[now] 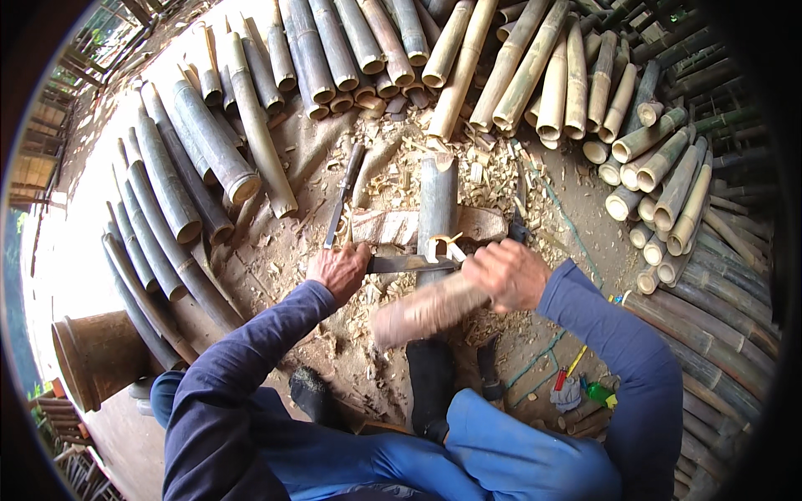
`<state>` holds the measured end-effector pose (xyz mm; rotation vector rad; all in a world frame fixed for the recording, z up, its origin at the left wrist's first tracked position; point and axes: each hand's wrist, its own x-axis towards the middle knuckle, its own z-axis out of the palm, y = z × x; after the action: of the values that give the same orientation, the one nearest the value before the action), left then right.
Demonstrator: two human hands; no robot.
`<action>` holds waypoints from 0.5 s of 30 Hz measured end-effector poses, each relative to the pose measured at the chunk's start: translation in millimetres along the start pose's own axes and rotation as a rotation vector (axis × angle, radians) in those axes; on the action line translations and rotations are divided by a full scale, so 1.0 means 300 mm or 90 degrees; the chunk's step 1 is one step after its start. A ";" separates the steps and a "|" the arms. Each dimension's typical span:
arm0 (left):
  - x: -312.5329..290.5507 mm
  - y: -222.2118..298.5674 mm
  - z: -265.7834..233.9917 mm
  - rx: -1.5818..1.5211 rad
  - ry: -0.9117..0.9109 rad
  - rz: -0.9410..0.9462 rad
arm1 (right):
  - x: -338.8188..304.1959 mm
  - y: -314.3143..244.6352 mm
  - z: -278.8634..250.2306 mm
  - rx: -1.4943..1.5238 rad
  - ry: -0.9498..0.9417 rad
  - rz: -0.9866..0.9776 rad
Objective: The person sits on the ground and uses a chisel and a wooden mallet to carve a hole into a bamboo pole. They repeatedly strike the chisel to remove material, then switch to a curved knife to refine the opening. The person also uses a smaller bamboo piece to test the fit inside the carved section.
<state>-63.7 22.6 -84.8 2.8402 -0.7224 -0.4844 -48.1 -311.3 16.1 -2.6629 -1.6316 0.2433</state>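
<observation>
My left hand (pixel 338 274) is closed around the hidden handle of a broad knife (pixel 397 264). The blade points right and lies against the near end of a grey bamboo section (pixel 439 196), where a pale, freshly cut notch shows. That section rests across a rough wooden block (pixel 384 226). In my right fist (pixel 506 275) is a wooden mallet (pixel 426 311), its thick head slanting down to the left and smeared by motion. The mallet is just on my side of the blade; whether they touch I cannot tell. Beyond my left hand lies a long narrow tool with a dark handle (pixel 354 164).
Cut bamboo poles (pixel 213 146) fan around the far and left sides, with more bamboo stacked (pixel 718 334) at right. Wood chips (pixel 493 185) litter the ground. A brown bucket (pixel 100 359) stands at left. Green cord (pixel 576 230) and a green object (pixel 599 392) lie at right.
</observation>
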 end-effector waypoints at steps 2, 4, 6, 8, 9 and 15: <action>0.008 0.014 -0.003 0.002 0.008 0.002 | -0.005 0.015 0.049 0.047 0.179 -0.150; 0.030 0.023 0.001 0.000 0.025 0.011 | -0.034 0.104 0.077 -0.062 0.083 -0.010; 0.059 -0.001 0.027 -0.001 0.037 0.011 | -0.028 0.135 0.062 -0.113 -0.043 0.093; 0.114 -0.046 -0.016 -0.047 -0.060 0.020 | -0.032 0.108 -0.018 -0.022 -0.038 0.139; 0.161 -0.110 -0.028 -0.242 -0.083 0.115 | -0.050 0.102 -0.034 0.042 0.020 0.198; 0.233 -0.175 -0.185 -0.426 -0.055 0.057 | -0.072 0.017 -0.174 0.547 0.403 0.498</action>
<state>36.7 38.7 -64.4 2.1664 -0.5600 -0.6838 -46.0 -328.9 70.0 -2.1606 -0.1711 0.0511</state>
